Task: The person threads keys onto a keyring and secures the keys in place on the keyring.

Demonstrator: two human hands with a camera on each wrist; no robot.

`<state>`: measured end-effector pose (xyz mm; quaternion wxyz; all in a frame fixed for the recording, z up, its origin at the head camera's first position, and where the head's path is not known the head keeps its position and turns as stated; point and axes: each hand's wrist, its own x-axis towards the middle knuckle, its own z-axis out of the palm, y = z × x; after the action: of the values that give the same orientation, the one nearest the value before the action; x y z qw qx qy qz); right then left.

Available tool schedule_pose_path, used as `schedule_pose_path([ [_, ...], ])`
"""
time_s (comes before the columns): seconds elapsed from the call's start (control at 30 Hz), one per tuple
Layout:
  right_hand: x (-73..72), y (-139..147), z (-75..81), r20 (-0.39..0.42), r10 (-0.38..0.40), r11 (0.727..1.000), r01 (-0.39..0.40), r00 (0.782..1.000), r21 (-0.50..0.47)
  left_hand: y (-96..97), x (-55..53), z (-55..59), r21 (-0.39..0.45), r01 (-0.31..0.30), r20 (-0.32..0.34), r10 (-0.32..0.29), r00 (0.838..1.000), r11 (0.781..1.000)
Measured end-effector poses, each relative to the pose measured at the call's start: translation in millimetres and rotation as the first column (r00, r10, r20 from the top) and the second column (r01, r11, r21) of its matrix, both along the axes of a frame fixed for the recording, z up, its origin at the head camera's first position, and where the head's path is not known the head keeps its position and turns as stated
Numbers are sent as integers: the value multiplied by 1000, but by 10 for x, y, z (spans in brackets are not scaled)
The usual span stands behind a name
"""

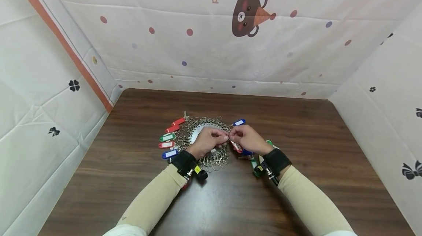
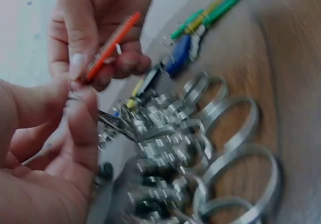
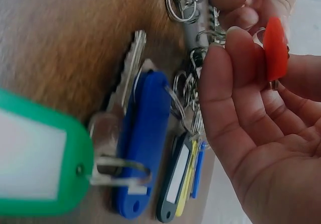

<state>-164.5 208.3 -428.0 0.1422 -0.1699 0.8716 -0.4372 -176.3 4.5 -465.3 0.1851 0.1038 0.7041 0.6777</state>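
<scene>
A round silver key-ring rack (image 1: 194, 135), fringed with many metal rings and clasps, lies on the wooden table. Over its right side my two hands meet. My left hand (image 1: 211, 141) pinches a small metal ring (image 2: 71, 94) between thumb and forefinger, joined toward the rack's clasps (image 2: 160, 153). Opposite it, my right hand (image 1: 248, 139) holds a red key tag (image 3: 276, 50) between thumb and fingers, the tag's ring end beside the left fingertips. Whether the two rings are linked is hidden by the fingers.
Red, green and blue key tags (image 1: 167, 137) hang along the rack's left side. At its right are a blue tag (image 3: 143, 143) with a key (image 3: 130, 68), a green tag (image 3: 45, 153) and yellow ones (image 3: 188, 179). Patterned white cloth walls (image 1: 165, 49) enclose the table (image 1: 329, 162).
</scene>
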Motion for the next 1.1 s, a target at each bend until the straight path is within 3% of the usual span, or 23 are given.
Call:
schedule_pose_path([
  [0.3,-1,8,-8,10,-6,1000,6,1000,-7,74,-3,-60,97,-58,69,51,996,994],
  [0.4,5,10,-16,12,-11,1000,12,1000,-12,65,-5,-67,201,-53,141,25,990,978],
  [0.5,8,21,-8,4,-14,1000,14,1000,-5,29,-17,-81,324,-35,223,-41,974,945],
  [0.6,8,34,14,-3,-21,1000,21,1000,6,-17,-30,-69,371,3,247,-102,964,929],
  [0.77,-5,34,42,-17,-24,1000,25,1000,11,-61,-42,-29,336,78,205,-154,967,939],
  [0.87,-14,29,44,-12,-21,1000,21,1000,-5,-61,-47,-47,300,93,168,-148,975,949],
  [1.0,-17,31,33,1,-19,1000,19,1000,-18,-35,-55,-83,186,113,27,-120,992,976],
  [1.1,-20,28,15,4,-21,1000,21,1000,-16,-6,-59,-86,88,91,-91,-83,992,992],
])
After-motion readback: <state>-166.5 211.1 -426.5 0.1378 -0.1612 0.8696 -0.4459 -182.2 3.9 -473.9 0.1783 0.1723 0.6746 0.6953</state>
